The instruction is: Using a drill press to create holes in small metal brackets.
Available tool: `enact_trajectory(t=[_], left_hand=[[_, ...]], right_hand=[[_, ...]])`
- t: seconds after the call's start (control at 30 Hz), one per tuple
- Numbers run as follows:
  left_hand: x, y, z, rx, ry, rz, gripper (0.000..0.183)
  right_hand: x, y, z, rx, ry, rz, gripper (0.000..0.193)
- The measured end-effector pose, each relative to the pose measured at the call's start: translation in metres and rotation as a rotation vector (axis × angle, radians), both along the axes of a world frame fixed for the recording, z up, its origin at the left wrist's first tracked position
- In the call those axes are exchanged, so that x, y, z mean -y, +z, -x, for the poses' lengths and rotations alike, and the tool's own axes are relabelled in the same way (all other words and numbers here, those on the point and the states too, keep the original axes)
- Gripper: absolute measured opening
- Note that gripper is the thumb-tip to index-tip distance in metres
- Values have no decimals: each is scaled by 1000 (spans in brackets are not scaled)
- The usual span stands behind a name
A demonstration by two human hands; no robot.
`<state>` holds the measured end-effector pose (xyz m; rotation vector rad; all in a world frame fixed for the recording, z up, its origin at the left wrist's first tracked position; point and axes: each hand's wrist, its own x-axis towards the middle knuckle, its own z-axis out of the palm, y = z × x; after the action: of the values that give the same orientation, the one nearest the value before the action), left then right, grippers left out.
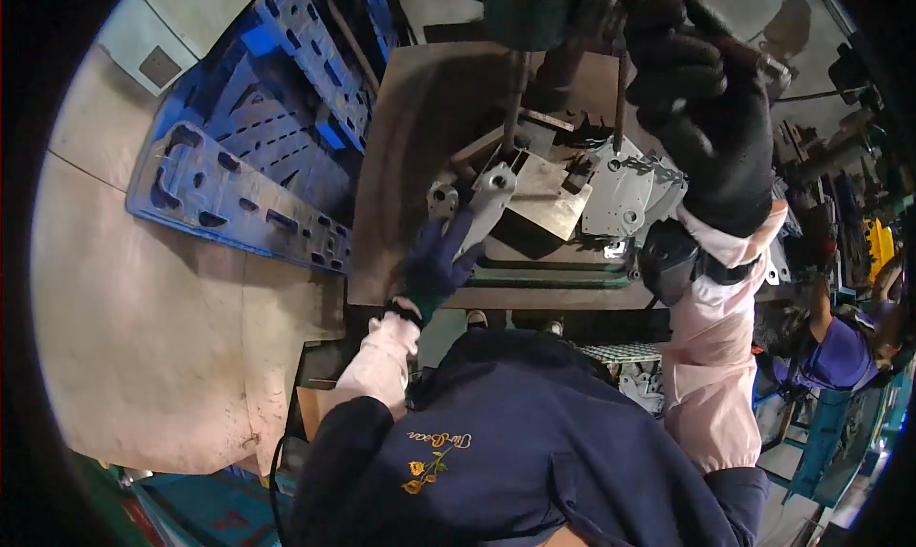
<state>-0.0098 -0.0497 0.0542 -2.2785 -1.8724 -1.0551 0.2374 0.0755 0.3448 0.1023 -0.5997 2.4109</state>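
Hands curled around bracket, handle

Left fingers purple-blue; right fingers black; metal part silver-grey; sleeves pale pink; navy garment yellow-flowered.

Machine head cut off at the top edge, silver part partly covered by the left hand
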Motion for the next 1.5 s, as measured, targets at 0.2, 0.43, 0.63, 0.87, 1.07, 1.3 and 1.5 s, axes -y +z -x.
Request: enact_trajectory(t=[0.2, 0.43, 0.63, 0.87, 1.07, 1.3, 1.5], left_hand=[[50, -35, 20, -93, 242, 108, 60], [21, -47, 8, 138, 448, 148, 53], [10, -110, 1, 12, 502, 183, 62], [-2, -103, 9, 87, 453, 594, 71], [12, -132, 27, 45, 430, 323, 68], [6, -85, 12, 68, 464, 312, 72], [3, -51, -7, -21, 422, 116, 64]], right_hand=[[-26, 5, -7, 2, 107, -13, 25], [-34, 0, -11, 68, 72, -78, 39], [-15, -15, -31, 341, -258, -392, 42], [-25, -123, -126, 1277, -696, -607, 33], [-14, -253, -191, 1961, -920, -1163, 19], [21, -288, -138, 1580, -1001, -1743, 33], [13, -319, -78, 1753, -850, -1946, 13]])
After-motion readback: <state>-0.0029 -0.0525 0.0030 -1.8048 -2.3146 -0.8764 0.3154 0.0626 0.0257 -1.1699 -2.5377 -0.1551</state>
